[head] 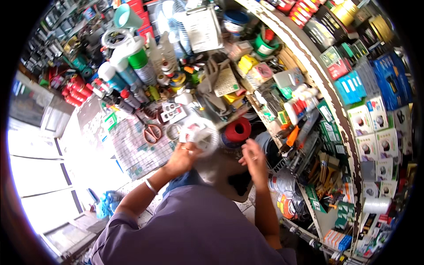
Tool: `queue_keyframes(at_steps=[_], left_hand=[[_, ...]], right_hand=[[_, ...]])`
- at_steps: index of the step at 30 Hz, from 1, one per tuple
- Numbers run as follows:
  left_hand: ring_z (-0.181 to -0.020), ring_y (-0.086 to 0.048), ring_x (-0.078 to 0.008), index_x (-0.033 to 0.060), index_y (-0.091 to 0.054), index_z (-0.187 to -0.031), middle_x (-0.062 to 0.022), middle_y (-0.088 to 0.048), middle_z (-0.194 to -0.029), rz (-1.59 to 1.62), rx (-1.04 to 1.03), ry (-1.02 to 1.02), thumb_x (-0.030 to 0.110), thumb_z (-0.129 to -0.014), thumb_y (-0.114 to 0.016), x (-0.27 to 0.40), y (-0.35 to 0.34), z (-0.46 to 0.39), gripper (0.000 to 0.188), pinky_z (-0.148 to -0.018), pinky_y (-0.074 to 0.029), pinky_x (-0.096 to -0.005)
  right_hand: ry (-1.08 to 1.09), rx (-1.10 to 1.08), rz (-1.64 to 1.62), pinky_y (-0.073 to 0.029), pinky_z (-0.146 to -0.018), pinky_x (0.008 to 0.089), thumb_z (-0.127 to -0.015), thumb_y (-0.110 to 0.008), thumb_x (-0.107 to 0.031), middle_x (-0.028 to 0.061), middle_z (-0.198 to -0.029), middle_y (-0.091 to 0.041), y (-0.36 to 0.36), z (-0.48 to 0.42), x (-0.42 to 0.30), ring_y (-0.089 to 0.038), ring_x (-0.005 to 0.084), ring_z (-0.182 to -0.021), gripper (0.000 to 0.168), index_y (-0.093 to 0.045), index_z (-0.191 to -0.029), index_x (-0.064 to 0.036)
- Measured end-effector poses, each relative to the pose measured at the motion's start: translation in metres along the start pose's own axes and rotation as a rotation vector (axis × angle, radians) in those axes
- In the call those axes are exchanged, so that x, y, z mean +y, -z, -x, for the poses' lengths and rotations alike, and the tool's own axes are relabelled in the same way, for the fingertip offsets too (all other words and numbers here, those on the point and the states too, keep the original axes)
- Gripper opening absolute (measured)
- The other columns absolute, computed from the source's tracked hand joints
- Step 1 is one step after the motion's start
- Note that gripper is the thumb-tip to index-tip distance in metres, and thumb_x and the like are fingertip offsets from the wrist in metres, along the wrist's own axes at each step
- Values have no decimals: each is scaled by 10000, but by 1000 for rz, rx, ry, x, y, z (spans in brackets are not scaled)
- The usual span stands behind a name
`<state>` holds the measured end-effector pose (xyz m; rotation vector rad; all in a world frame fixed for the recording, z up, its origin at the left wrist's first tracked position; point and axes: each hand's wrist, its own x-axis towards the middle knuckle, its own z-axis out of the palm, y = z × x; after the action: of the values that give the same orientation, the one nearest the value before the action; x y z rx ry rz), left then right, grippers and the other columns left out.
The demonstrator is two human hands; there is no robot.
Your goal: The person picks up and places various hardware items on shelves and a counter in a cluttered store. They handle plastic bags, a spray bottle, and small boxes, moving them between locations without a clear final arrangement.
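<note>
In the head view my left hand (185, 155) grips a round, clear plastic container or spool (208, 138) by its near edge; a small white and red item shows at its left side, and motion blurs both. To the right, my right hand (253, 159) is raised with its fingers loosely bent and apart, holding nothing that I can see. Just beyond it stands a round red-topped container (238, 130) with a dark hole in its middle. Orange-handled scissors (152, 133) lie on the checked, stained table cover (139, 155), left of my left hand.
Spray cans (142, 66), bottles and grey work gloves (213, 87) crowd the table's far side. On the right stand trays of tools, paintbrushes (326, 174) and a curved shelf edge (346, 132) with boxed goods beyond it. A blue plastic bag (107, 203) lies at lower left.
</note>
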<state>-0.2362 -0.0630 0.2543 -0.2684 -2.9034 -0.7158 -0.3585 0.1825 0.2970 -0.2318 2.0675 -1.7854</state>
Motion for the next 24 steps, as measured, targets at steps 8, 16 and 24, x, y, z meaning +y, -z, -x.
queue_keyframes(at_steps=[8, 16, 24], left_hand=[[-977, -471, -210, 116, -540, -1115, -74, -480, -1086, -165, 2, -298, 136, -765, -528, 35, 11, -30, 351, -828, -356, -378], [-869, -521, -258, 18, -528, -1032, -135, -521, -969, 663, 463, 216, 135, -781, -635, 27, 1, -62, 297, -759, -421, -342], [-722, -515, -126, 31, -570, -937, -59, -588, -811, 971, 40, 119, 246, -863, -532, 71, 9, -108, 230, -634, -430, -256]], right_hand=[[-122, 50, -168, -420, -574, 197, -901, -500, -255, 1, -726, -578, -33, 18, 15, -541, 65, -607, 283, -601, -981, -4], [14, 158, -241, -439, -660, 239, -920, -425, -185, 46, -827, -580, -1, 32, 14, -538, 104, -697, 256, -589, -995, -4], [49, 168, 93, -419, -716, 261, -864, -548, -283, 10, -797, -578, 72, 71, -10, -514, 88, -749, 252, -591, -929, -43]])
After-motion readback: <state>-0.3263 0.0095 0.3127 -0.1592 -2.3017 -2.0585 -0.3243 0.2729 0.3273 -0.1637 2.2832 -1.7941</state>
